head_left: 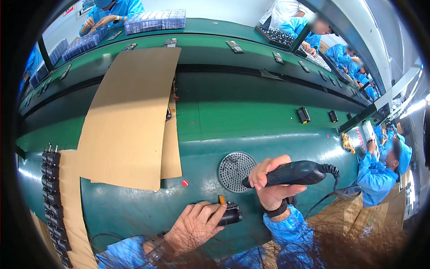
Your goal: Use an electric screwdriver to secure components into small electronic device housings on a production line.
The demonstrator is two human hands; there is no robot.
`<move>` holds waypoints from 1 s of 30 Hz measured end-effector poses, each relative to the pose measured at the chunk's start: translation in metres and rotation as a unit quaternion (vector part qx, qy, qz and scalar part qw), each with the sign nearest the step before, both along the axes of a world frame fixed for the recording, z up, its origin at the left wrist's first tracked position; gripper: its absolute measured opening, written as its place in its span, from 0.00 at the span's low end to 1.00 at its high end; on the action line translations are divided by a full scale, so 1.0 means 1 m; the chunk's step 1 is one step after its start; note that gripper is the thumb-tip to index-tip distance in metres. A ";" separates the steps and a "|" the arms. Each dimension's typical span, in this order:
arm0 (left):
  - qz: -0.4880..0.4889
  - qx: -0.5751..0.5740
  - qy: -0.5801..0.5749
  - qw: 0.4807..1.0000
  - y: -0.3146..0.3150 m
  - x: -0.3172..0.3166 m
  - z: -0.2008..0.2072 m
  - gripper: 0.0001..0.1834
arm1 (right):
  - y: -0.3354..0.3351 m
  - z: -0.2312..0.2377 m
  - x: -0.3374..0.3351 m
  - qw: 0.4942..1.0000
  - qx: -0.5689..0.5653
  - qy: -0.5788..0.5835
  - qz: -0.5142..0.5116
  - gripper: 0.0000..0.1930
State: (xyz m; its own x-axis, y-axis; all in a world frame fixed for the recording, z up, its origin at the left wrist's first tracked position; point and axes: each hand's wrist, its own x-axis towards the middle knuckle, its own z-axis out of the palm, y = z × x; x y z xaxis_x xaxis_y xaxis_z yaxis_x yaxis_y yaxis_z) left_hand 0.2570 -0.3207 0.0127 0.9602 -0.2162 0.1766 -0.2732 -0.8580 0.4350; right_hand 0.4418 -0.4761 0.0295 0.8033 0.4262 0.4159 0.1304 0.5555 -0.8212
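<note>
My right hand is wrapped round a black electric screwdriver with a coiled cord; the tool's narrow end points left, over the edge of a round grey dish of small dark screws. At the lower middle, my left hand grips a small black device housing lying on the green table. An orange tab stands up from the housing beside my index finger. The palm and fingers cover the housing's left part.
Brown cardboard sheets cover the table at left, beside a row of black housings. A small red piece lies near the cardboard. Two black housings sit on the green strip. Co-workers in blue sit to the right and across.
</note>
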 end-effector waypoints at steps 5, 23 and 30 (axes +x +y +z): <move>-0.011 -0.013 0.035 0.999 0.003 0.000 0.004 0.33 | 0.005 -0.001 0.002 1.000 -0.020 -0.004 -0.013 0.47; 0.005 -0.069 0.009 0.998 -0.002 -0.001 0.002 0.35 | -0.011 0.027 -0.007 0.997 0.078 -0.006 -0.004 0.48; 0.019 -0.068 0.006 0.997 0.002 0.002 0.007 0.35 | -0.014 0.026 -0.037 0.983 0.116 -0.036 0.141 0.46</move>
